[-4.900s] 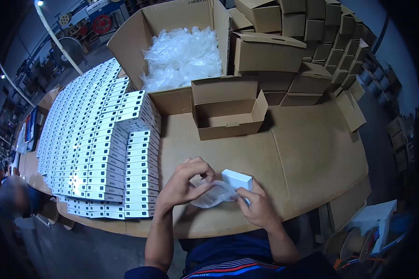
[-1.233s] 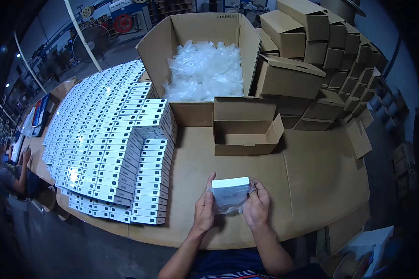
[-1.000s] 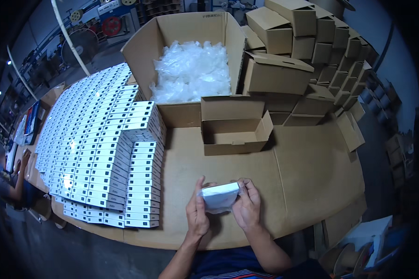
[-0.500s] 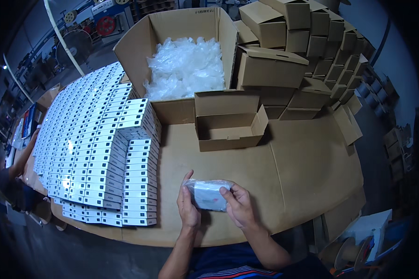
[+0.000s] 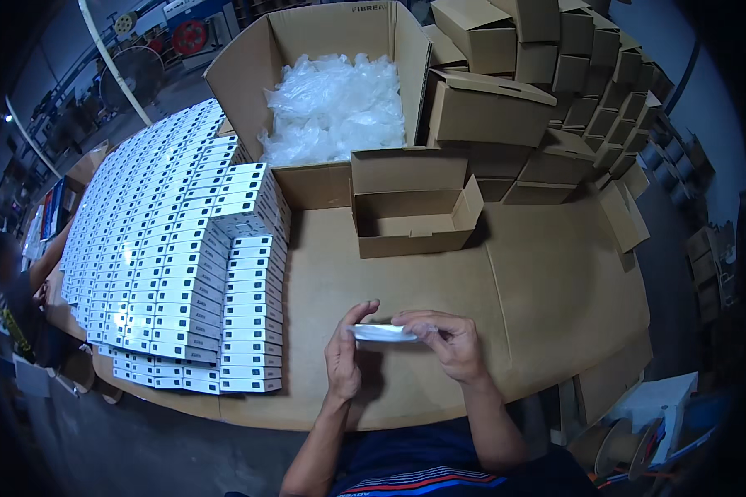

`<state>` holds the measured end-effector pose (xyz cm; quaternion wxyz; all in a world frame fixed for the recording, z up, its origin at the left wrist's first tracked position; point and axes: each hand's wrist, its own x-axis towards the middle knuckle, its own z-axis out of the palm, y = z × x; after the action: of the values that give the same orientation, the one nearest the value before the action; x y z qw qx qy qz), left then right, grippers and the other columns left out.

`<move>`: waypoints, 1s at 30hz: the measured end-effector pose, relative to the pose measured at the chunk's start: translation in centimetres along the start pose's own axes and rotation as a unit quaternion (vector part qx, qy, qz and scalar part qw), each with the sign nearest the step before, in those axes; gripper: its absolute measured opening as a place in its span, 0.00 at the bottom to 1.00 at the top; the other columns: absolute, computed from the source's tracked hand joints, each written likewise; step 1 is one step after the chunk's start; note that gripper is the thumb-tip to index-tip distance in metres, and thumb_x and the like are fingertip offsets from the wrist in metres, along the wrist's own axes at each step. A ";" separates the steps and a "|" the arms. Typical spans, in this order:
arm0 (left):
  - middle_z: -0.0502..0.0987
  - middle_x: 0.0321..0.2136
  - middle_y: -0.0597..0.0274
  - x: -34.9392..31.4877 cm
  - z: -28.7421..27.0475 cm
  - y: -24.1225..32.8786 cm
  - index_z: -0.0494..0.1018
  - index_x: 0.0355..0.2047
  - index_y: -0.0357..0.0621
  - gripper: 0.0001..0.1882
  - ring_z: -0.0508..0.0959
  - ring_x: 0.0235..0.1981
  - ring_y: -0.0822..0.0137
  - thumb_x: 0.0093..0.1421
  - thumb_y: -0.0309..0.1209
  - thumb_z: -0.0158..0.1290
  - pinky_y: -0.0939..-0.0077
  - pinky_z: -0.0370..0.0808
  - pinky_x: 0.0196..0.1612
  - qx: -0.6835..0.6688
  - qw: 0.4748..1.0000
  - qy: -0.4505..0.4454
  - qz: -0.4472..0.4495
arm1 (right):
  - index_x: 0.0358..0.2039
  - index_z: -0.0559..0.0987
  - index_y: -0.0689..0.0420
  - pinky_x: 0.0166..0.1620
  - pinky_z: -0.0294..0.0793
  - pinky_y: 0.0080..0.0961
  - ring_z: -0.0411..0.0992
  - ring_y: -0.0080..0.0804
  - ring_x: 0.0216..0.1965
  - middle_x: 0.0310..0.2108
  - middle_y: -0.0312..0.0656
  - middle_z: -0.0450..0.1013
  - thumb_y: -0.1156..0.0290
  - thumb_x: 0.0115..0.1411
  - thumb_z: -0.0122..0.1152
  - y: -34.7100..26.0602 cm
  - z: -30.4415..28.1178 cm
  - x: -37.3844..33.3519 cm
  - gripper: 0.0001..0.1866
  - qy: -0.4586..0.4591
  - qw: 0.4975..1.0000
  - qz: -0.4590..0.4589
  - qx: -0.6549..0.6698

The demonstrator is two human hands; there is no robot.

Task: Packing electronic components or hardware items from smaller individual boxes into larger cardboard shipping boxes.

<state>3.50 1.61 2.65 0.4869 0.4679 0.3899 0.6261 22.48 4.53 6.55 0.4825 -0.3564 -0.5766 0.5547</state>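
Observation:
Between my two hands, above the near middle of the table, is a flat white packet in clear plastic wrap (image 5: 383, 333), now seen nearly edge-on. My left hand (image 5: 344, 356) holds its left end, with the thumb and fingers bent around it. At the other end my right hand (image 5: 452, 341) pinches the loose plastic between thumb and fingers. Beyond them stands a small brown cardboard box (image 5: 414, 243) with its lid up; the part of its inside that shows holds nothing. What is inside the wrap cannot be made out.
Stacked white boxes with dark squares (image 5: 170, 257) cover the table's left side. A large carton (image 5: 315, 178) at the back holds crumpled clear plastic bags (image 5: 336, 108). Brown cartons (image 5: 493, 112) pile up at back right. Another person's arm (image 5: 50, 257) reaches in at far left.
Both hands have tipped the packet from its broad face to nearly edge-on and raised it slightly. My right hand has shifted to the plastic at its end. The view has shifted slightly.

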 end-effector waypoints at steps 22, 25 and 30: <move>0.78 0.41 0.65 -0.4 1.0 0.0 0.76 0.47 0.40 0.11 0.78 0.39 0.76 0.75 0.33 0.49 0.82 0.78 0.36 -0.117 0.971 0.051 -0.200 | 0.50 0.67 0.61 0.51 0.77 0.27 0.78 0.35 0.46 0.46 0.56 0.79 0.74 0.68 0.63 3.2 0.9 0.3 0.16 0.163 0.978 -0.035 0.121; 0.79 0.39 0.66 -0.1 1.6 0.7 0.76 0.46 0.41 0.11 0.79 0.36 0.78 0.75 0.34 0.50 0.83 0.77 0.34 -0.100 0.971 0.084 -0.198 | 0.46 0.70 0.61 0.59 0.72 0.34 0.75 0.40 0.54 0.55 0.61 0.74 0.73 0.67 0.64 2.8 0.6 -0.5 0.13 0.199 0.963 -0.108 0.147; 0.79 0.38 0.67 0.1 1.3 0.2 0.77 0.45 0.42 0.11 0.79 0.35 0.78 0.75 0.35 0.50 0.83 0.78 0.33 -0.112 0.973 0.091 -0.179 | 0.44 0.78 0.64 0.64 0.66 0.37 0.69 0.45 0.62 0.60 0.60 0.71 0.76 0.65 0.65 2.4 1.5 -1.9 0.09 0.104 0.987 -0.119 0.041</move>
<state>4.70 1.72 3.23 0.6027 0.2738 0.4371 0.6089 21.32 2.59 4.00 0.6163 -0.3209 -0.5384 0.4768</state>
